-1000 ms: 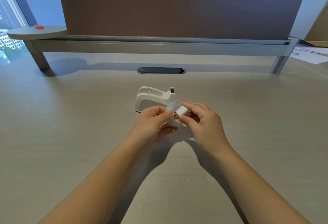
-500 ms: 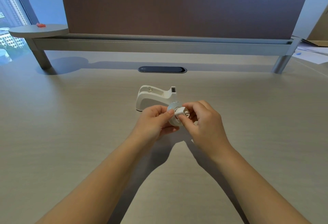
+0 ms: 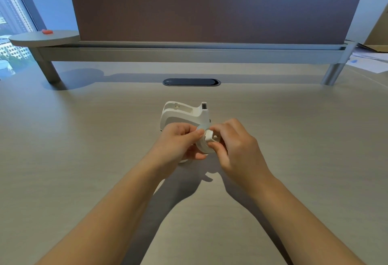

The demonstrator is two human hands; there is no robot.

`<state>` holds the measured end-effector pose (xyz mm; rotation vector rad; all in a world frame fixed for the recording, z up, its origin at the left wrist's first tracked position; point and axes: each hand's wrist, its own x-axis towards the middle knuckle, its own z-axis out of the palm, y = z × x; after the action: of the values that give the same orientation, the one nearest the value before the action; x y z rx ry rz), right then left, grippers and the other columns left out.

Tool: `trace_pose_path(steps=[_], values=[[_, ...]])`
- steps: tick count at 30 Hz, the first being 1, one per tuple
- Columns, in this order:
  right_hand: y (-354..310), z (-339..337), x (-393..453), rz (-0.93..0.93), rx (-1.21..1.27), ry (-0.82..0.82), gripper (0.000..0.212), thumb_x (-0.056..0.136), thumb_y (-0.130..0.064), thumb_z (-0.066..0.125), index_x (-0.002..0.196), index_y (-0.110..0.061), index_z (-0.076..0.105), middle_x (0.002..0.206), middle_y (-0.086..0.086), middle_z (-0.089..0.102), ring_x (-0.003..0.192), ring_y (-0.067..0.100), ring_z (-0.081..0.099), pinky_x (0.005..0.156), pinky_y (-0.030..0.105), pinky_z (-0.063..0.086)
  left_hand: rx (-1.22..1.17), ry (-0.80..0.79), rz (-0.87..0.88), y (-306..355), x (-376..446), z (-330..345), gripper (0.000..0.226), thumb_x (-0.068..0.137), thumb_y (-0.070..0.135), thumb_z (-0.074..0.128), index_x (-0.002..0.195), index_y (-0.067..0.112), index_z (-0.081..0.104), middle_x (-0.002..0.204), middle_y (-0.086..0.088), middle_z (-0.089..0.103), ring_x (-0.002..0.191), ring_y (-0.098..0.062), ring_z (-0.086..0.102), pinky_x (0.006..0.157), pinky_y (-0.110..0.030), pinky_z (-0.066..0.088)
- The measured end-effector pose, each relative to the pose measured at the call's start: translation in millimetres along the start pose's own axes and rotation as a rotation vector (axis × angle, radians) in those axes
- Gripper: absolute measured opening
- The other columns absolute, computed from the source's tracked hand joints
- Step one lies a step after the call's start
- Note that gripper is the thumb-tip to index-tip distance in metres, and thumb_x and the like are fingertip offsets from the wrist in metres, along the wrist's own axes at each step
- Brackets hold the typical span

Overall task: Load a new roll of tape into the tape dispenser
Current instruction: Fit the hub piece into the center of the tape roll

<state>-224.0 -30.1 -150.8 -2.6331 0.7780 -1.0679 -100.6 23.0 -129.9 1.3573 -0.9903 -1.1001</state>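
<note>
Both hands on the tape roll (image 3: 202, 146), hub (image 3: 208, 135) pushed deeper.
Left hand (image 3: 178, 141) gripping roll, right hand (image 3: 235, 141) pinching hub; dispenser (image 3: 184, 114) just beyond, unloaded.

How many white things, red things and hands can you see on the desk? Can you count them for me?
White things: 3, the tape dispenser, the tape roll and the small white hub held at the roll.
Red things: 1, a small red object on the round shelf.
Hands: 2, the left hand and the right hand.
Total: 6
</note>
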Motion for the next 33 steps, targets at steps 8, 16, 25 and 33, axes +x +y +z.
trace_pose_path(steps=[8,16,25,33], values=[[3.5,-2.6,2.8,0.136,0.382,0.039,0.038,0.075,-0.027,0.059,0.113,-0.023,0.056,0.089,-0.016,0.044,0.076,-0.002,0.045,0.071,-0.001,0.039,-0.075,-0.06,0.046,0.9,1.7,-2.7,0.02,0.089,0.015,0.041,0.088,0.006,0.059,0.075,-0.005,0.063,0.057,-0.007,0.063,0.056,-0.016,0.054],[6.2,-7.1,3.5,0.573,1.029,-0.059,0.013,0.068,-0.034,0.062,0.075,-0.024,0.063,0.068,-0.007,0.068,0.067,0.011,0.064,0.055,0.017,0.054,-0.073,-0.084,0.073,0.0,-1.0,-0.3,0.022,0.089,0.016,0.042,0.09,0.014,0.063,0.084,-0.002,0.066,0.073,-0.008,0.065,0.06,-0.015,0.053],[13.0,-3.2,2.3,0.526,1.095,-0.06,0.019,0.057,-0.031,0.062,0.067,-0.014,0.059,0.051,-0.01,0.07,0.055,0.007,0.067,0.051,0.018,0.056,-0.058,-0.031,0.056,-1.4,1.0,-3.6,0.005,0.075,0.004,0.059,0.072,0.007,0.056,0.069,-0.008,0.059,0.054,-0.007,0.064,0.055,-0.017,0.055],[5.3,-2.1,3.2,0.42,0.969,0.015,0.017,0.079,-0.004,0.058,0.066,-0.015,0.056,0.066,0.003,0.061,0.053,0.0,0.064,0.051,0.013,0.054,0.05,0.054,0.187,-3.9,1.9,-2.5,0.014,0.073,0.001,0.061,0.065,0.011,0.056,0.055,0.002,0.06,0.049,-0.003,0.06,0.051,-0.012,0.05]])
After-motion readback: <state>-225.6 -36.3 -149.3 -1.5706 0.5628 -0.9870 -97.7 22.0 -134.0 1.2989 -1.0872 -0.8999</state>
